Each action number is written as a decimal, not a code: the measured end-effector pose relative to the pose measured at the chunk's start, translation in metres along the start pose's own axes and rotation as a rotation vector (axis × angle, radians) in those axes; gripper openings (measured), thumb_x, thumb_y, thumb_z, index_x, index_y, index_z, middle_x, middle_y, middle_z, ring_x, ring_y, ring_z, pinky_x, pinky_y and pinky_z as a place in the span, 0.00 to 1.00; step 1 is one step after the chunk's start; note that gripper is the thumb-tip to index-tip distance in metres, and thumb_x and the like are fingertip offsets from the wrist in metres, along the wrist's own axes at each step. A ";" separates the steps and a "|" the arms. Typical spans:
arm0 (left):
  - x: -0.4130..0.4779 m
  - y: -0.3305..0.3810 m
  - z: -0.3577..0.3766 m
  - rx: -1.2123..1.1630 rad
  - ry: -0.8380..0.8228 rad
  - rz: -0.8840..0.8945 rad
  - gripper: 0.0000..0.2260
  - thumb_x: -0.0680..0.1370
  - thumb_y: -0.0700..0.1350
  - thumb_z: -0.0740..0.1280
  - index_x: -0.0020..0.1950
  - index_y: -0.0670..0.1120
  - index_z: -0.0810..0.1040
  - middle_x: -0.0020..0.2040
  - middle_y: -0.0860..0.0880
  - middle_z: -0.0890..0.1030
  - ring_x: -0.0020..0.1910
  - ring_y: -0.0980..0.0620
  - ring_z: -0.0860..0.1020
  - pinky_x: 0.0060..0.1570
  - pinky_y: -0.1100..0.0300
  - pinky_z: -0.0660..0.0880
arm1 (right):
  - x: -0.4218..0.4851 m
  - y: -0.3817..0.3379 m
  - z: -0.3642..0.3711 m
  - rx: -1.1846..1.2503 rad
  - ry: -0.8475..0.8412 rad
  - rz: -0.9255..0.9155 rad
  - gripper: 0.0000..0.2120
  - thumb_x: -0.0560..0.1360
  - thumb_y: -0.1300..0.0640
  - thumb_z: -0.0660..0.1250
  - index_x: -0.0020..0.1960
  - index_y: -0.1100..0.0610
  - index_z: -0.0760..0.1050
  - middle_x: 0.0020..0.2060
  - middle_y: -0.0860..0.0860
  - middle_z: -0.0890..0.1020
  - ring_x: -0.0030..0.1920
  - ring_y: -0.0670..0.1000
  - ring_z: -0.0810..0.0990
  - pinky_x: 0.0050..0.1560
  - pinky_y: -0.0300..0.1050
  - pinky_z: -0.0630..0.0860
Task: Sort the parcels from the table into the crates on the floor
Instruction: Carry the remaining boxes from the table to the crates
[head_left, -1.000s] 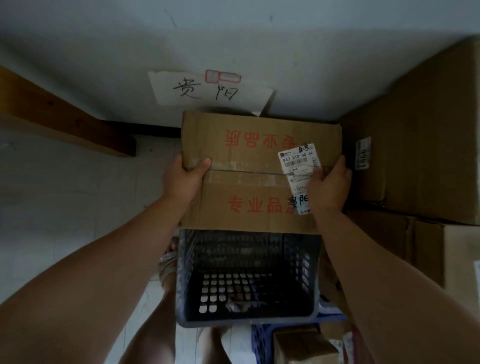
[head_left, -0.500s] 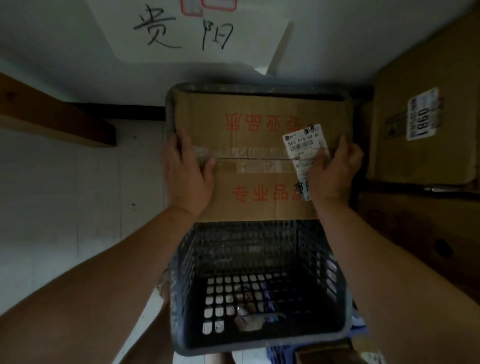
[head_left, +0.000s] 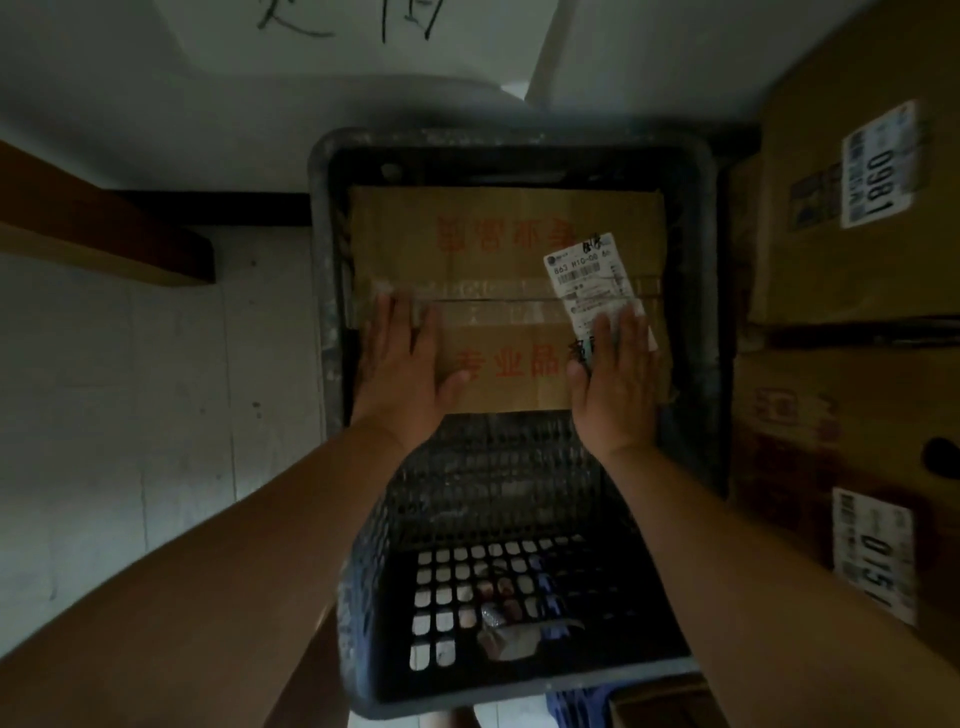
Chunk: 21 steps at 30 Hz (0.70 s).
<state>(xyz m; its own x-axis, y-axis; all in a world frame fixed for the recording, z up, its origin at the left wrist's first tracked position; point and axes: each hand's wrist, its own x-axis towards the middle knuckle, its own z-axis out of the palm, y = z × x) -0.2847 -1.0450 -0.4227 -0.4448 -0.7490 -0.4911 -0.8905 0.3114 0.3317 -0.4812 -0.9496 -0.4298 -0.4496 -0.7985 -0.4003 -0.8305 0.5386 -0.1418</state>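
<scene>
Reaching forward side by side, both bare arms stretch over the near crate (head_left: 519, 688), and the hands lie flat, palms down, on top of the cardboard parcel (head_left: 498, 260). The left hand (head_left: 402, 364) rests near the parcel's left edge with fingers straight and close together, thumb spread toward the middle. The right hand (head_left: 615, 374) lies the same way near the right edge, its fingers covering the lower end of a white shipping label (head_left: 587, 275). Neither hand curls round anything. The parcel sits inside the far crate (head_left: 509, 143), whose dark, scuffed plastic rim with rounded corners frames it. It is plain brown card, rectangular, printed with red characters, with clear tape along the centre seam. The near crate is dark plastic with perforated walls and a grid-holed base
</scene>
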 end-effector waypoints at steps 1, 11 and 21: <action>0.005 -0.002 0.003 -0.007 -0.024 -0.034 0.37 0.78 0.60 0.57 0.77 0.44 0.44 0.77 0.43 0.39 0.75 0.46 0.36 0.71 0.53 0.36 | 0.006 0.001 0.006 -0.012 -0.020 -0.011 0.29 0.82 0.50 0.52 0.78 0.59 0.48 0.77 0.60 0.46 0.77 0.59 0.41 0.73 0.53 0.36; 0.016 -0.003 0.015 0.059 -0.098 -0.091 0.36 0.79 0.58 0.56 0.77 0.42 0.43 0.77 0.41 0.39 0.75 0.43 0.36 0.72 0.50 0.38 | 0.018 0.004 0.020 -0.092 -0.193 0.013 0.30 0.82 0.48 0.48 0.78 0.57 0.39 0.77 0.58 0.38 0.76 0.57 0.35 0.72 0.54 0.32; -0.051 0.040 -0.111 -0.152 0.007 -0.085 0.35 0.78 0.52 0.64 0.77 0.43 0.48 0.78 0.40 0.49 0.76 0.42 0.45 0.73 0.51 0.47 | -0.043 -0.043 -0.129 0.177 -0.178 0.072 0.31 0.82 0.53 0.56 0.78 0.57 0.44 0.78 0.55 0.41 0.77 0.55 0.39 0.76 0.49 0.45</action>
<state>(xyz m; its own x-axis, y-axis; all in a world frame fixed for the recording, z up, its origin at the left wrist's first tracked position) -0.2875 -1.0594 -0.2954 -0.3677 -0.7728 -0.5173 -0.8998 0.1552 0.4078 -0.4688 -0.9734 -0.2902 -0.4269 -0.7051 -0.5662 -0.7209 0.6434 -0.2577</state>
